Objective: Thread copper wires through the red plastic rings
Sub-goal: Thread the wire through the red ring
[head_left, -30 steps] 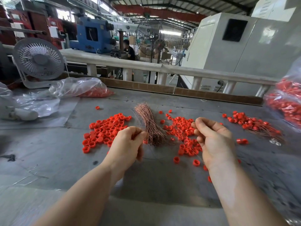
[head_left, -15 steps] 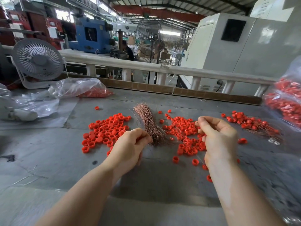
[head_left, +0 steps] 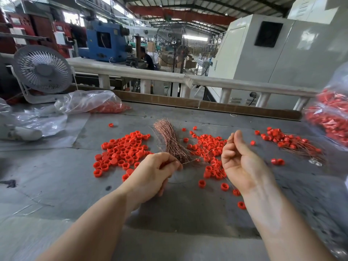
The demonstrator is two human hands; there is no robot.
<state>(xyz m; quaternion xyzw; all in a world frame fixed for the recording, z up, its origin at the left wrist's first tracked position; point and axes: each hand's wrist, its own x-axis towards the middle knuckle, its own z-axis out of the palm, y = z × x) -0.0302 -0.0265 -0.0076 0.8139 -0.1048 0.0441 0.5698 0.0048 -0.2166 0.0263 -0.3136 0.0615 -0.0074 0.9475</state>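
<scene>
A bundle of copper wires point(head_left: 170, 140) lies on the grey table point(head_left: 56, 176) between two loose piles of red plastic rings, one to the left point(head_left: 122, 151) and one to the right point(head_left: 209, 147). My left hand point(head_left: 156, 174) sits at the near end of the bundle and pinches one thin copper wire point(head_left: 199, 157). That wire runs up and right to the fingertips of my right hand point(head_left: 243, 164). The right hand is turned palm up with curled fingers, and thumb and forefinger pinch the wire's far end.
Rings with wires through them point(head_left: 288, 142) lie at the right, beside a plastic bag of red parts point(head_left: 331, 117). Another bag with red rings point(head_left: 94, 104) and a small grey fan point(head_left: 43, 70) stand at the back left. A white rail point(head_left: 207, 80) borders the table's far side.
My right hand has rolled from knuckles-up to palm-up and lifted slightly, with the wire stretched between both hands. The left hand stays at the bundle's near end.
</scene>
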